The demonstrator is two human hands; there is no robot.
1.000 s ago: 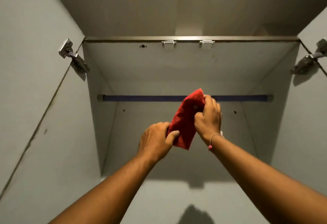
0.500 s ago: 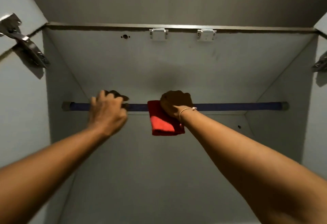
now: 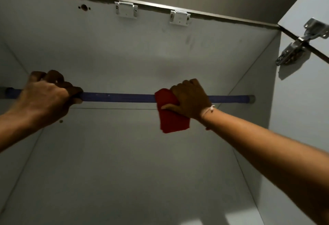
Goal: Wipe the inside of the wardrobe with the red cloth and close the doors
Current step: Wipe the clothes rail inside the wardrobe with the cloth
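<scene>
I look up into the grey wardrobe [image 3: 124, 162] from below. A blue hanging rail [image 3: 117, 97] runs across it from side wall to side wall. My left hand [image 3: 48, 93] is wrapped around the rail near its left end. My right hand [image 3: 188, 98] presses the red cloth [image 3: 170, 118] around the rail, right of the middle. The cloth is folded and hangs down below my thumb. The right door [image 3: 306, 86] stands open at the right edge.
Two metal catch plates [image 3: 126, 9] [image 3: 179, 17] sit on the underside of the top panel near its front edge. A metal hinge [image 3: 295, 46] joins the right door to the side wall. The left door is out of view.
Both hands went from folding the cloth in mid-air to the rail. My right hand has slid the cloth rightward along it, and the view has shifted right.
</scene>
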